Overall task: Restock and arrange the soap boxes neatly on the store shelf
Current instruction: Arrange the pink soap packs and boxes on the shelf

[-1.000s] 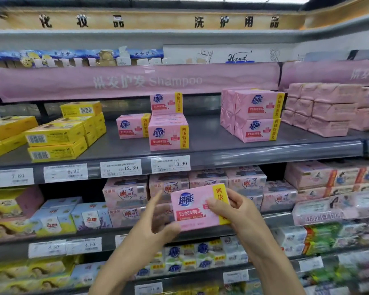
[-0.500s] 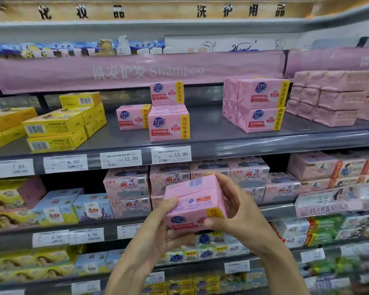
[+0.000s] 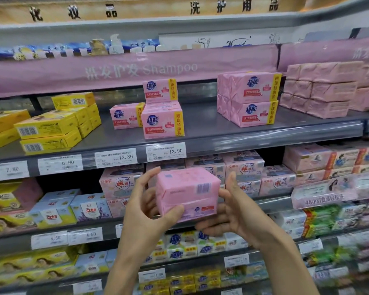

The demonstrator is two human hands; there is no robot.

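I hold a pink soap pack (image 3: 186, 193) in front of the second shelf, its barcode side up and its printed face turned down and away. My left hand (image 3: 149, 209) grips its left end, thumb under the front edge. My right hand (image 3: 230, 211) cradles its right end from below and the side, fingers curled under it. On the grey upper shelf (image 3: 200, 133) stand three matching pink packs (image 3: 162, 124), one set behind and higher, and a two-high stack of the same packs (image 3: 254, 101) to the right.
Yellow soap boxes (image 3: 49, 130) are stacked at the shelf's left, plain pink wrapped packs (image 3: 324, 92) at its right. Price tags (image 3: 166, 151) line the shelf edge. Lower shelves are packed with other soap packs (image 3: 243, 169). A pink shampoo banner (image 3: 136, 69) hangs above.
The pack has been rotated in my hands: its printed front faced me, then tipped over, and now the barcode side is up. My hands shifted round its ends.
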